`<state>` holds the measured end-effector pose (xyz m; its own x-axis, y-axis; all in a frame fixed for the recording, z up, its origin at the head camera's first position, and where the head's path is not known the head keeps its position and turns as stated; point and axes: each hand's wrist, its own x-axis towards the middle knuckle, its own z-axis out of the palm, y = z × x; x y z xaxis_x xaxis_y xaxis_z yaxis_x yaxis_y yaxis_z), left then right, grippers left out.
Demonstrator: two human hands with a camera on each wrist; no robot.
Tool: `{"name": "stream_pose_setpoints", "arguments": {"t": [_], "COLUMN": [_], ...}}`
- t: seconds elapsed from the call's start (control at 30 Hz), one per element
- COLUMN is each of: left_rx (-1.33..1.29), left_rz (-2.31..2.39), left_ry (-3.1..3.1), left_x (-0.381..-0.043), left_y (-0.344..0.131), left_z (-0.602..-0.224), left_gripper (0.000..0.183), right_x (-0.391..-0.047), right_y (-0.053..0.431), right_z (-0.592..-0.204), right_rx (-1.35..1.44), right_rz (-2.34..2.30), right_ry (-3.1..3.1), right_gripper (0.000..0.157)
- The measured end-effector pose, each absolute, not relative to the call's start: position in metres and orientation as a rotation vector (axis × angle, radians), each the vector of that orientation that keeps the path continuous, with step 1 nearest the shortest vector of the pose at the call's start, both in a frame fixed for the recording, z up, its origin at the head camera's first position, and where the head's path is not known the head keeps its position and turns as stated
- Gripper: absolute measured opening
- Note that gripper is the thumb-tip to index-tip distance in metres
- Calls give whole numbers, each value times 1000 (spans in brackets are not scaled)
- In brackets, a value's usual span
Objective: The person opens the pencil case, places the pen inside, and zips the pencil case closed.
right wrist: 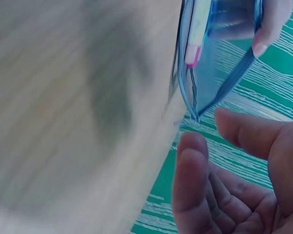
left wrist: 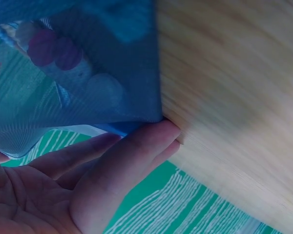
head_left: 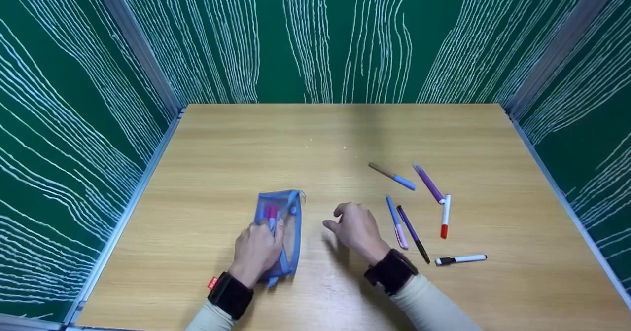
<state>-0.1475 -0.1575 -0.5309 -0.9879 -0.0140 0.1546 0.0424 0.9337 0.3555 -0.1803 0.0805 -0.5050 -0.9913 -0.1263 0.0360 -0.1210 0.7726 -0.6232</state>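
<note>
A blue see-through mesh pencil case [head_left: 292, 232] lies on the table left of centre, its zip edge spread apart in the right wrist view. My left hand [head_left: 257, 251] grips its side, the thumb [right wrist: 261, 45] over the zip edge. Inside are pens, among them one with a pink end [head_left: 272, 211]. My right hand [head_left: 359, 228] hovers right of the case, fingers loosely bent and holding nothing. Nearest to it on the table are a blue and pink pen [head_left: 397, 222] and a dark purple pen [head_left: 413, 233].
Farther right lie a brown and blue pen [head_left: 392, 176], a purple pen [head_left: 429, 184], a red-capped white marker [head_left: 445, 216] and a black-capped white marker [head_left: 461, 259]. Green panels [head_left: 340, 40] with white lines stand around the wooden table [head_left: 236, 143].
</note>
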Motion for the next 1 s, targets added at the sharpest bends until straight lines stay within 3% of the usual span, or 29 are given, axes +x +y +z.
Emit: {"name": "stream_pose_setpoints", "arguments": {"t": [0.8,1.0], "left_rx": [-30,-30], "left_rz": [-537,-548], "left_ry": [-2924,-2931], "left_x": [-147,-147], "left_y": [-158,-158], "left_z": [-530,-530], "left_gripper": [50,50], "right_x": [-188,-193], "right_y": [155,176], "right_z": [-496,-494], "right_rx": [-148,-108], "right_rz": [-902,-803], "right_ry": [3147,3163], "right_gripper": [38,24]}}
